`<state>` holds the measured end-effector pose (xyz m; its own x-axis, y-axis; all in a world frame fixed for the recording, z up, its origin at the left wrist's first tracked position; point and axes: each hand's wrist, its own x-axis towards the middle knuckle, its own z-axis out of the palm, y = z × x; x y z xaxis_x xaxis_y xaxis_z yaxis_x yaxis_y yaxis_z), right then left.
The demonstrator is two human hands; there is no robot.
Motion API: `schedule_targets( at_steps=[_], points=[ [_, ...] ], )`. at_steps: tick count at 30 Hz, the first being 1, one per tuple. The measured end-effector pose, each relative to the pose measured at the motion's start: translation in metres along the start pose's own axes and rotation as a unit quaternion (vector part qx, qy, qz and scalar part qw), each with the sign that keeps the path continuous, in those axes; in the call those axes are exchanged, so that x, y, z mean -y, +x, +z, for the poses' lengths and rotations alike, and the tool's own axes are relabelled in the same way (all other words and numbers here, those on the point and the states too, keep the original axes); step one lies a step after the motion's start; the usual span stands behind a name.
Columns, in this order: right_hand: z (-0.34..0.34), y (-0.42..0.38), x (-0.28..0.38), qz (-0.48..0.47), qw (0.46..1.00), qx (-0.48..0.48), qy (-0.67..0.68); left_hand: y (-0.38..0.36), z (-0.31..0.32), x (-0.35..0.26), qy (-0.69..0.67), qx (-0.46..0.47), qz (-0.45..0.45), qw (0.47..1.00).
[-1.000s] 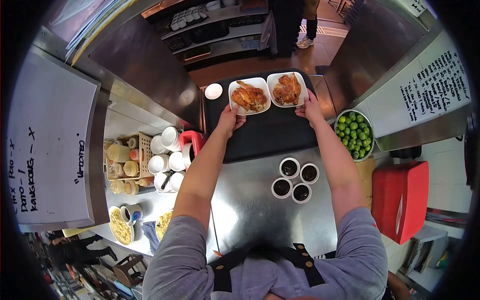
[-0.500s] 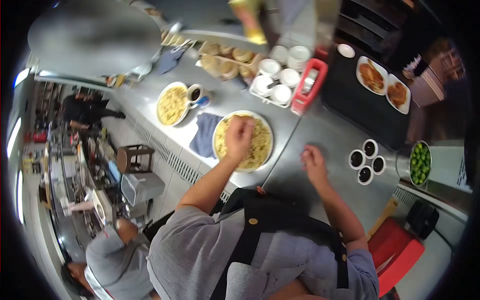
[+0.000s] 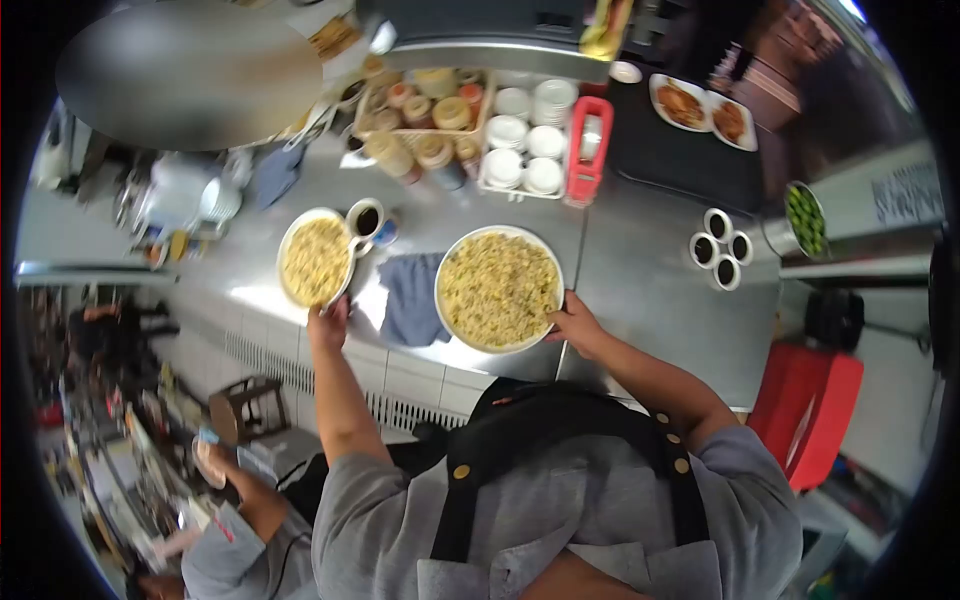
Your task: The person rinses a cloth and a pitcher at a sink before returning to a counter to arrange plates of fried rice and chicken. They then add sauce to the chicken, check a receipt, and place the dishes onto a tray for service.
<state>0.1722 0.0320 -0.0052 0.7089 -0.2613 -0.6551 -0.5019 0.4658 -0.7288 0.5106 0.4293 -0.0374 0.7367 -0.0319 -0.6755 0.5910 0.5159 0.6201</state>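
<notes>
Two round white plates heaped with yellow fried rice are on the steel counter. At the near edge of the smaller plate of fried rice [image 3: 316,262], my left hand [image 3: 330,320] closes on the rim. My right hand [image 3: 574,322] grips the lower right rim of the larger plate of fried rice [image 3: 500,290], thumb near the rice and the other fingers partly hidden. Between the plates lies a folded blue-grey cloth [image 3: 413,298]. A white cup of dark liquid [image 3: 366,218] stands beside the smaller plate.
Behind are a basket of sauce bottles [image 3: 425,105], stacked white bowls [image 3: 525,140] and a red holder [image 3: 588,150]. Several small cups of dark sauce [image 3: 718,250], a pot of green peppers [image 3: 803,220] and a black tray [image 3: 680,165] sit right. Another person [image 3: 250,530] is at lower left.
My left hand has moved from above the larger plate to the smaller plate's rim. My right hand has come left and taken the larger plate's rim. The camera view has shifted.
</notes>
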Motion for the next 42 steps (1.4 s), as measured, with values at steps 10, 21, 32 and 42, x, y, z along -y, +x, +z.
schedule_targets(
  at_steps=[10, 21, 32, 42],
  points=[
    [-0.081, -0.110, 0.018, 0.009, 0.982, -0.118, 0.149, -0.006, -0.026, -0.017, 0.123, -0.003, 0.066, 0.990],
    [-0.195, 0.002, 0.095, -0.143, 0.936, -0.239, 0.216, -0.197, -0.005, 0.028, 0.164, 0.032, 0.141, 0.976],
    [-0.218, 0.055, 0.113, -0.158, 0.917, -0.165, 0.326, -0.264, 0.082, 0.113, 0.284, 0.168, 0.005, 0.944],
    [-0.188, -0.045, 0.030, -0.007, 0.977, -0.156, 0.145, -0.219, 0.179, 0.270, 0.399, 0.338, -0.120, 0.844]
  ],
)
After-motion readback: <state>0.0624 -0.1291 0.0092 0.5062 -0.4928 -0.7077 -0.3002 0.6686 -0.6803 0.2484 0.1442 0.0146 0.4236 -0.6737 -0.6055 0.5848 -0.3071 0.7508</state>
